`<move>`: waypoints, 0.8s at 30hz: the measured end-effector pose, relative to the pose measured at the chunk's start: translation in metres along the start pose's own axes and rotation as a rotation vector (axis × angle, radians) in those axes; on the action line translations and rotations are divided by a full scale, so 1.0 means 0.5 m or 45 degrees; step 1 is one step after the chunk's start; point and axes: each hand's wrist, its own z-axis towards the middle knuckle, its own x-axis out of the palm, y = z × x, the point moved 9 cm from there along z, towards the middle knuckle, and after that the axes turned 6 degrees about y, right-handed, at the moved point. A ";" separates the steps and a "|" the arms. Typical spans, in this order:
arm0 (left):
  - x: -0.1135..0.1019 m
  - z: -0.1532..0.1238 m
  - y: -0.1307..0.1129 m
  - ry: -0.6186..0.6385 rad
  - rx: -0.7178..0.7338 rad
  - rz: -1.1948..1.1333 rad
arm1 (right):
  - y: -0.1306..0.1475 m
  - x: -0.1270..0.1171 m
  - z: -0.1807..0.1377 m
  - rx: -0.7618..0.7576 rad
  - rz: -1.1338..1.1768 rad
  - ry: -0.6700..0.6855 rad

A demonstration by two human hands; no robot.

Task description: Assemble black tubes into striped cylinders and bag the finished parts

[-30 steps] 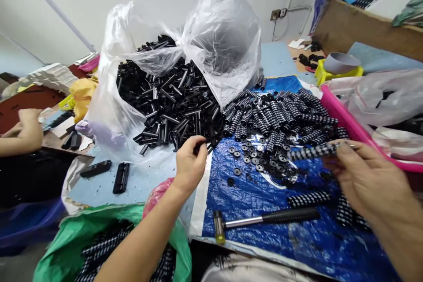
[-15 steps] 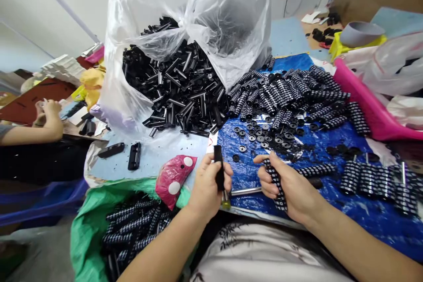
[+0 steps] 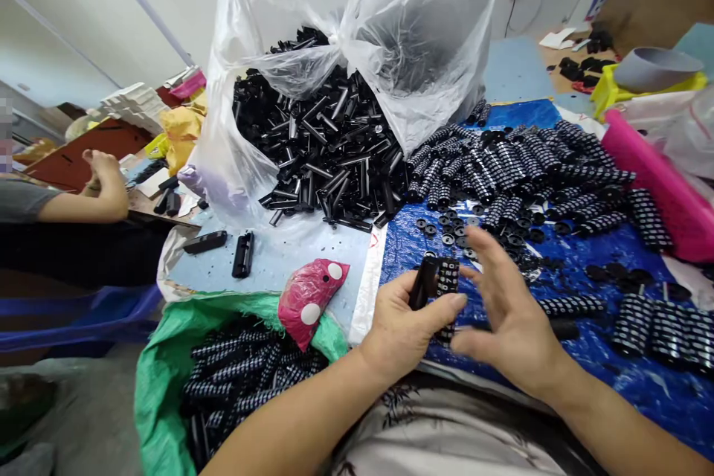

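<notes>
My left hand (image 3: 393, 331) is closed around a black plastic casing (image 3: 422, 286) and a black roller with rows of white digits (image 3: 448, 279). The two pieces stand side by side in its grip, thumb across the roller. Just to the right, my right hand (image 3: 510, 331) is open, thumb and fingers apart, close to the roller. Whether its fingertips touch the roller I cannot tell. Beyond the hands, a heap of digit rollers (image 3: 507, 160) and several small black discs (image 3: 448, 239) lie on a blue plastic sheet (image 3: 401, 260).
Black casings (image 3: 335, 156) spill from a clear plastic bag (image 3: 223, 126). At front left is a green sack (image 3: 153, 372) holding digit rollers, beside a pink packet (image 3: 301, 297). A pink basket (image 3: 652, 193) stands right. Another person's arm (image 3: 83, 204) is far left.
My left hand has moved right and now holds the roller together with the casing. My right hand has let go of the roller and spread its fingers. The view has shifted slightly left.
</notes>
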 end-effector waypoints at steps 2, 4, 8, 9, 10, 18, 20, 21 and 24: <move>-0.008 -0.016 -0.005 0.008 -0.071 -0.037 | 0.037 0.007 -0.019 -0.323 -0.387 0.110; -0.016 -0.026 -0.011 -0.011 -0.086 -0.002 | 0.057 0.017 -0.035 -0.497 -0.551 0.181; -0.036 -0.031 -0.005 -0.138 -0.032 0.068 | 0.081 0.018 -0.041 -0.602 -0.596 0.143; -0.039 -0.031 -0.002 -0.164 -0.014 0.079 | 0.086 0.021 -0.042 -0.622 -0.614 0.149; -0.040 -0.031 0.002 -0.180 0.007 0.088 | 0.091 0.024 -0.043 -0.649 -0.636 0.160; -0.013 -0.027 0.025 -0.107 -0.077 -0.364 | 0.112 0.031 -0.054 -0.788 -0.859 0.071; -0.014 -0.027 0.029 -0.097 -0.150 -0.409 | 0.109 0.034 -0.056 -0.794 -0.879 0.096; -0.015 -0.028 0.030 -0.080 -0.185 -0.415 | 0.106 0.035 -0.056 -0.784 -0.873 0.115; -0.007 -0.030 0.039 0.068 -0.316 -0.432 | 0.093 0.036 -0.051 -0.697 -0.802 0.186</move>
